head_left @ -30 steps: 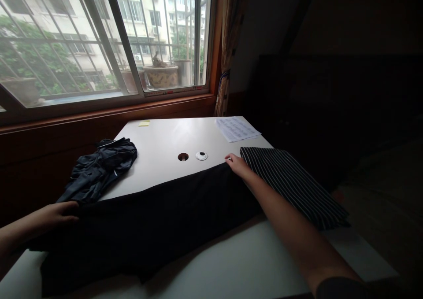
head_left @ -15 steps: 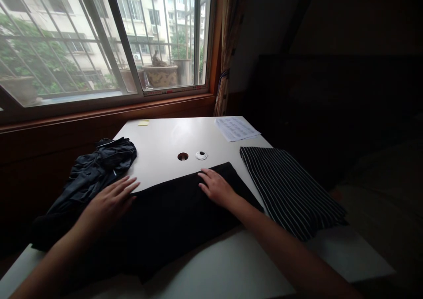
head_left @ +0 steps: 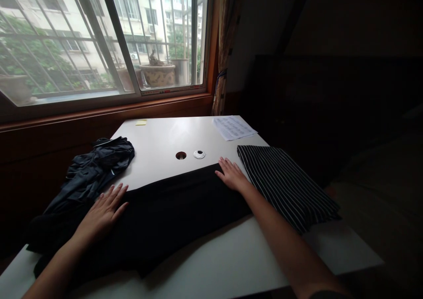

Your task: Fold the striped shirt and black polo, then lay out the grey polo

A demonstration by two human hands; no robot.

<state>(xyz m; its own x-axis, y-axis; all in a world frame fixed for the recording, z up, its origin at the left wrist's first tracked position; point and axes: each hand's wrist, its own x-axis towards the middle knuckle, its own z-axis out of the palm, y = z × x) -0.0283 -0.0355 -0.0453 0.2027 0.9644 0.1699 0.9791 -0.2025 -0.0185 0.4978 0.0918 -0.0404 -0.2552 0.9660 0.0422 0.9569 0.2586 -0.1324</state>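
Note:
A black garment (head_left: 172, 215), which looks like a pair of trousers, lies flat and stretched crosswise over the white table (head_left: 224, 259). My left hand (head_left: 104, 211) rests on its left part with fingers spread. On its far right end lies my right hand (head_left: 231, 173), palm down and fingers stretched out. Beside my left hand is a crumpled dark garment (head_left: 95, 171) with thin white trim. To the right of my right hand sits a folded black-and-white striped cloth (head_left: 284, 180). The near left end of the black garment is too dark to make out clearly.
Printed paper sheets (head_left: 234, 127) and a yellow sticky note (head_left: 141, 122) lie towards the table's far edge. Mid-table there is a round cable hole (head_left: 181, 156) with a white cover ring (head_left: 199, 154) beside it. Behind stand a barred window (head_left: 158, 39) and a tied curtain (head_left: 220, 79).
My right hand has slid right along the black garment to its far end. My left hand has moved slightly left and down, its fingers spread wider. The view has shifted a little.

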